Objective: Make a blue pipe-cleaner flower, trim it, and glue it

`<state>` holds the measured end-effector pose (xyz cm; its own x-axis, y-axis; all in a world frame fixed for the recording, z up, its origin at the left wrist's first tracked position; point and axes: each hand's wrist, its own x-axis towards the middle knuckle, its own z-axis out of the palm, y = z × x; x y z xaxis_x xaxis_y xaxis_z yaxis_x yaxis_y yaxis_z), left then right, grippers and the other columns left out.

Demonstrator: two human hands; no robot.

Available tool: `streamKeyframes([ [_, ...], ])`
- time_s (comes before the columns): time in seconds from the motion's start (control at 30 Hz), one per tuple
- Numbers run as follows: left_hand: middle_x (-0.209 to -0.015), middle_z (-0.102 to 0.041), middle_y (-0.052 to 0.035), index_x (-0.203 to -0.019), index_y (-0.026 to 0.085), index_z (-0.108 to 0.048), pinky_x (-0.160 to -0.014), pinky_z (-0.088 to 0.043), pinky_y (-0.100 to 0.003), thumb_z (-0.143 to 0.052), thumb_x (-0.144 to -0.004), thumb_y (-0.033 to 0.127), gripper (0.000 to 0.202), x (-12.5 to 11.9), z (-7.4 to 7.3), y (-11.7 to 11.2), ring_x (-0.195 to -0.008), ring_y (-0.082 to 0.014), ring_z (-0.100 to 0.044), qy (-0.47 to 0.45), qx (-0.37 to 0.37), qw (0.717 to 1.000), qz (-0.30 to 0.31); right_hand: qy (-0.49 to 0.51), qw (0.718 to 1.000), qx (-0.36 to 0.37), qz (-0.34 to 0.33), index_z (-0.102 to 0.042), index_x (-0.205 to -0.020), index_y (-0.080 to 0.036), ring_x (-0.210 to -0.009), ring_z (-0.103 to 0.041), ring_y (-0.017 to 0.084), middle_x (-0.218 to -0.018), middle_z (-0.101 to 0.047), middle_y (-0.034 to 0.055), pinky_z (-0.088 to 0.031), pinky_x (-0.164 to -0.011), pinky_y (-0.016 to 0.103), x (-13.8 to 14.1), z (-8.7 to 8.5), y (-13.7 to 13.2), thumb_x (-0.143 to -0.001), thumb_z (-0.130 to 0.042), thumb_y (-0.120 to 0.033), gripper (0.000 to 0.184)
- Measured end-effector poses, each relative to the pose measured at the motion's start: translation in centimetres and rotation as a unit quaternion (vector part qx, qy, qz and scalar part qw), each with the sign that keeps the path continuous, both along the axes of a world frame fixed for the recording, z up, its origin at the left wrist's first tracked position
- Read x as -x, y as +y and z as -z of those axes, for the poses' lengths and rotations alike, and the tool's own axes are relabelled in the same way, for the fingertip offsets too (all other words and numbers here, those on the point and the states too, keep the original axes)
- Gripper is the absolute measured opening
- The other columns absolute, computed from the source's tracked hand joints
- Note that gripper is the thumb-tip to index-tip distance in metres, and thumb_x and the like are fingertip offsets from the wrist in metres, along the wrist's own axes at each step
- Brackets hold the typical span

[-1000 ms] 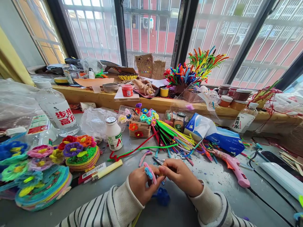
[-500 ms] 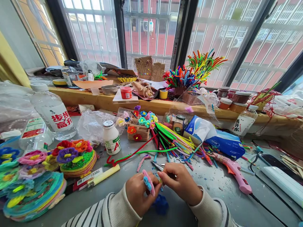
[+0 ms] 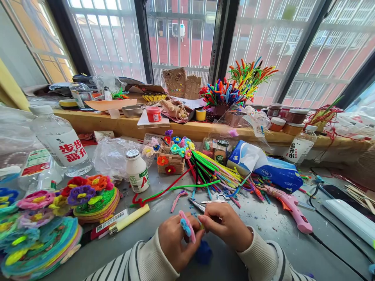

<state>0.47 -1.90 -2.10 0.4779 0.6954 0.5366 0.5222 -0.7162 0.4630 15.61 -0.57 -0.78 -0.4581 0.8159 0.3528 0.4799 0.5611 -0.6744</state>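
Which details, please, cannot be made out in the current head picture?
Head view:
Whatever is between left hand and right hand: mostly covered by them.
Blue piece below: blurred, partly behind the left hand.
Rear of the metal tool: behind the right hand.
Blue flower, far left: cut by the edge.

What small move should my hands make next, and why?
I'd probably steady your left hand and gently twist with your right hand: they meet at a small, partly hidden yellowish piece, while a pink-and-blue fuzzy piece sits against the left hand.
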Motion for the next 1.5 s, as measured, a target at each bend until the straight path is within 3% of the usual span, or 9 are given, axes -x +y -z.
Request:
streamKeyframes([
  [0.43, -0.052, -0.053, 0.002, -0.063, 0.019, -0.051, -0.048, -0.037, -0.02, -0.043, -0.069, 0.02, 0.01, 0.2, 0.2, 0.5, -0.049, -0.0081, -0.047, 0.018, -0.013, 0.999, -0.024, -0.004, 1.0, -0.007, 0.03, -0.044, -0.049, -0.015, -0.046, -0.035, 0.007, -0.047, -0.038, -0.0035, -0.025, -0.045, 0.018, 0.1, 0.3, 0.0, -0.076, -0.038, -0.029, 0.032],
  [0.57, -0.055, -0.056, 0.0019, -0.067, 0.02, -0.054, -0.05, -0.039, -0.02, -0.043, -0.069, 0.021, 0.012, 0.6, 0.0, 1.3, -0.053, -0.0083, -0.049, 0.026, -0.043, 0.999, -0.006, 0.02, 0.998, 0.03, 0.048, -0.047, -0.054, -0.014, -0.049, -0.04, 0.007, -0.051, -0.043, -0.0024, -0.028, -0.047, 0.018, -0.2, 0.3, 0.1, -0.078, -0.035, -0.031, 0.031],
  [0.67, -0.057, -0.058, 0.0011, -0.066, 0.019, -0.056, -0.052, -0.04, -0.02, -0.045, -0.068, 0.022, 0.011, 0.8, -0.1, 1.8, -0.052, -0.0083, -0.051, 0.006, -0.043, 0.999, -0.028, 0.053, 0.994, 0.067, 0.066, -0.05, -0.064, -0.015, -0.051, -0.041, 0.008, -0.056, -0.045, -0.0016, -0.03, -0.048, 0.018, -0.4, 0.1, 0.3, -0.079, -0.032, -0.031, 0.029],
  [0.87, -0.063, -0.062, -0.0006, -0.07, 0.018, -0.058, -0.054, -0.043, -0.022, -0.047, -0.067, 0.022, 0.012, 0.8, 0.2, 2.1, -0.054, -0.0096, -0.053, -0.022, -0.023, 0.999, -0.044, 0.064, 0.994, 0.075, 0.039, -0.053, -0.076, -0.016, -0.062, -0.047, 0.01, -0.069, -0.052, 0.001, -0.034, -0.054, 0.019, -0.3, -0.5, 0.1, -0.078, -0.036, -0.03, 0.022],
  [1.13, -0.061, -0.062, 0.0007, -0.069, 0.021, -0.06, -0.052, -0.042, -0.021, -0.048, -0.066, 0.02, 0.012, 0.8, 0.7, 2.2, -0.052, -0.0089, -0.053, -0.036, -0.032, 0.998, -0.041, 0.056, 0.995, 0.074, 0.038, -0.055, -0.075, -0.016, -0.06, -0.047, 0.01, -0.069, -0.054, 0.0017, -0.036, -0.051, 0.019, -0.2, -0.2, 0.2, -0.075, -0.042, -0.032, 0.02],
  [1.23, -0.061, -0.062, -0.0006, -0.071, 0.02, -0.06, -0.052, -0.041, -0.021, -0.046, -0.067, 0.022, 0.015, 0.7, 0.4, 1.9, -0.052, -0.0094, -0.053, -0.032, 0.024, 0.999, -0.037, 0.064, 0.994, 0.073, 0.051, -0.054, -0.073, -0.015, -0.058, -0.047, 0.01, -0.067, -0.053, 0.0016, -0.036, -0.05, 0.019, -0.1, 0.0, 0.1, -0.075, -0.042, -0.031, 0.021],
  [1.33, -0.057, -0.062, -0.0028, -0.071, 0.017, -0.06, -0.049, -0.041, -0.022, -0.047, -0.065, 0.028, 0.018, 0.4, -0.1, 1.7, -0.048, -0.0105, -0.052, -0.056, 0.158, 0.985, -0.044, 0.076, 0.991, 0.071, 0.079, -0.053, -0.07, -0.014, -0.056, -0.046, 0.01, -0.065, -0.052, 0.0015, -0.036, -0.05, 0.019, 0.1, 0.0, -0.1, -0.075, -0.04, -0.031, 0.021],
  [1.43, -0.05, -0.061, -0.003, -0.063, 0.014, -0.059, -0.04, -0.039, -0.02, -0.049, -0.062, 0.033, 0.022, 0.4, -0.5, 1.9, -0.039, -0.0088, -0.047, -0.132, 0.336, 0.932, -0.034, 0.086, 0.988, 0.068, 0.112, -0.053, -0.072, -0.015, -0.056, -0.047, 0.01, -0.065, -0.053, 0.0016, -0.036, -0.049, 0.019, -0.1, -0.4, 0.3, -0.076, -0.039, -0.032, 0.022],
  [1.5, -0.047, -0.059, -0.0024, -0.06, 0.012, -0.057, -0.037, -0.038, -0.019, -0.051, -0.06, 0.033, 0.022, 0.6, -0.8, 2.2, -0.034, -0.007, -0.044, -0.19, 0.415, 0.89, -0.024, 0.069, 0.989, 0.065, 0.117, -0.053, -0.075, -0.015, -0.058, -0.048, 0.011, -0.067, -0.054, 0.0016, -0.036, -0.05, 0.02, -1.0, -1.2, 0.6, -0.075, -0.04, -0.032, 0.022],
])
